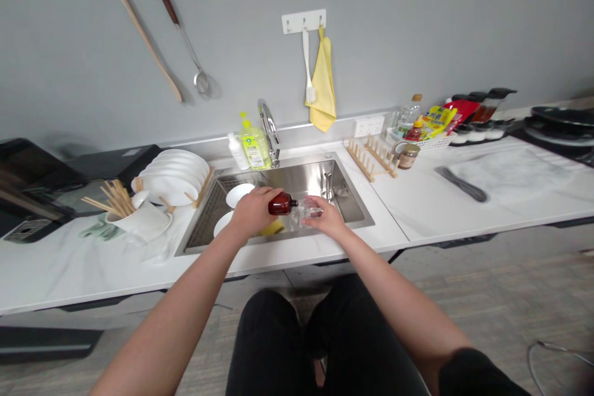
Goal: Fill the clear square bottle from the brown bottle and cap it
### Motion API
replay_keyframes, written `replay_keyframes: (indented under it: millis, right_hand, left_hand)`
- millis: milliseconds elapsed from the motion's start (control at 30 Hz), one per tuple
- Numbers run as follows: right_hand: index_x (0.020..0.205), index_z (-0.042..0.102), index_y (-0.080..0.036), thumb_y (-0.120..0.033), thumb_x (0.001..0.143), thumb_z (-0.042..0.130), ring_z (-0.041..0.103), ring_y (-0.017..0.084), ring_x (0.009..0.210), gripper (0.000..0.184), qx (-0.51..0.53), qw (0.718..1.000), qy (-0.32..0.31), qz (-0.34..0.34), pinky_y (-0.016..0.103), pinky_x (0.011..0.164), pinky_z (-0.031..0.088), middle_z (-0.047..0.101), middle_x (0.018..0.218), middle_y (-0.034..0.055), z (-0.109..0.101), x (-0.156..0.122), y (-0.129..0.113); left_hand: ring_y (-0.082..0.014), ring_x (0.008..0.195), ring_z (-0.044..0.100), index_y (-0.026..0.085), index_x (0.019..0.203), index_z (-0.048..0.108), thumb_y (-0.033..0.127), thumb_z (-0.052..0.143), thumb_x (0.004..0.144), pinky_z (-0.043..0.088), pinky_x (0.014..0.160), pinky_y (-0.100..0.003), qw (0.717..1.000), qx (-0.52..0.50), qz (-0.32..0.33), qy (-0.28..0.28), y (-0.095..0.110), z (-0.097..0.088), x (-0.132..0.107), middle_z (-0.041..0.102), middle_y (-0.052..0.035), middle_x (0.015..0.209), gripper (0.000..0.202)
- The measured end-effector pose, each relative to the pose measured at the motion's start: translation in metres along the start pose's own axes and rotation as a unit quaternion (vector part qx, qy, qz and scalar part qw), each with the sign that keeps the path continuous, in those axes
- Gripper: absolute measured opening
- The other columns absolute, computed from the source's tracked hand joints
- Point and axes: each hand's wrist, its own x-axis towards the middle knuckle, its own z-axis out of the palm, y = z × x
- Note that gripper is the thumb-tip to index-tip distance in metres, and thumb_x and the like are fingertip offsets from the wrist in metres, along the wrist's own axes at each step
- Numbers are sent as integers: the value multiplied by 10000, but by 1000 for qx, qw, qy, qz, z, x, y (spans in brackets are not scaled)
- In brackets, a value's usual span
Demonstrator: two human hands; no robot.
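The left hand (pixel 254 211) grips an amber bottle (pixel 282 204) just beside a clear container (pixel 304 210) held in the right hand (pixel 322 218), both above a stainless steel sink (pixel 310 182), near its front edge, set into a white table (pixel 385 229).

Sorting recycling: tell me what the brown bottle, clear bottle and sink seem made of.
The brown bottle looks like glossy amber glass, though plastic is possible; its shine is hard and deep. The clear bottle seems thin plastic, with crinkled highlights. The sink looks like brushed stainless steel, with a fine satin sheen.
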Motion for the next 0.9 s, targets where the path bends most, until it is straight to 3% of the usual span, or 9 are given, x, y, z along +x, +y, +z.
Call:
replay_keyframes:
  millis: [433, 900]
  right_hand:
    - [1420, 778, -269, -380, 618, 1086, 800, 339, 1251, 866, 32, 999, 20, -7, 394, 899, 700, 834, 1369, 120, 0, 8, 21]
    - [1438, 782, -279, -391, 616, 1102, 820, 330, 1188, 889, 29, 999, 25, -12, 416, 919, 694, 851, 1324, 109, -1, 10, 31]
  left_hand:
    - [-348, 1314, 769, 294, 1606, 708, 296, 796, 953, 601, 1164, -457, 999, 39, 23, -17, -7, 10, 15, 815, -96, 1468, 659]
    - [-364, 1297, 779, 285, 1591, 718, 281, 806, 927, 619, 1141, -484, 999, 39, 25, -24, -7, 11, 20, 815, -103, 1468, 669]
